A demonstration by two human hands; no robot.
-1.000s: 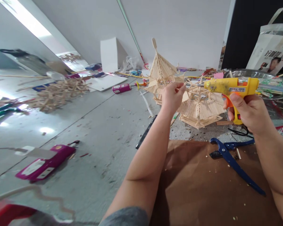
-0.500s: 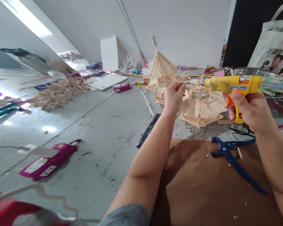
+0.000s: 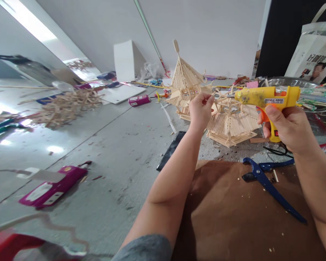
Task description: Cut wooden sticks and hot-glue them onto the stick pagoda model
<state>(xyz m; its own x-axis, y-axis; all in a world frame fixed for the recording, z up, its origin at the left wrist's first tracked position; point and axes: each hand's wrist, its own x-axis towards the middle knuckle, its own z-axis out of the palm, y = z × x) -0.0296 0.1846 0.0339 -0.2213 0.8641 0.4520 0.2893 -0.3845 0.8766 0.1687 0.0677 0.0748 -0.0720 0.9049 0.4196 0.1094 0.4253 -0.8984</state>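
Observation:
My right hand (image 3: 290,125) is wrapped round the handle of a yellow hot glue gun (image 3: 271,97), its nozzle pointing left toward my other hand. The fingers of my left hand (image 3: 201,108) are pinched together in front of the wooden stick models; whatever they hold is too small or hidden to name. Behind that hand rises a pagoda model (image 3: 185,74) with a pointed roof, partly covered by it. To its right, below the nozzle, sits a lower model section (image 3: 233,121) with a sloping stick roof.
Blue-handled cutters (image 3: 271,192) lie on a brown sheet (image 3: 233,221). A black phone (image 3: 171,150) is beside my left forearm. Purple power strips (image 3: 54,185) and a heap of wooden sticks (image 3: 67,108) are on the floor at left. A white bag (image 3: 312,54) stands at far right.
The whole view has shifted very slightly. Both hands keep nearly the same place and grip, and the glue gun stays pointed left.

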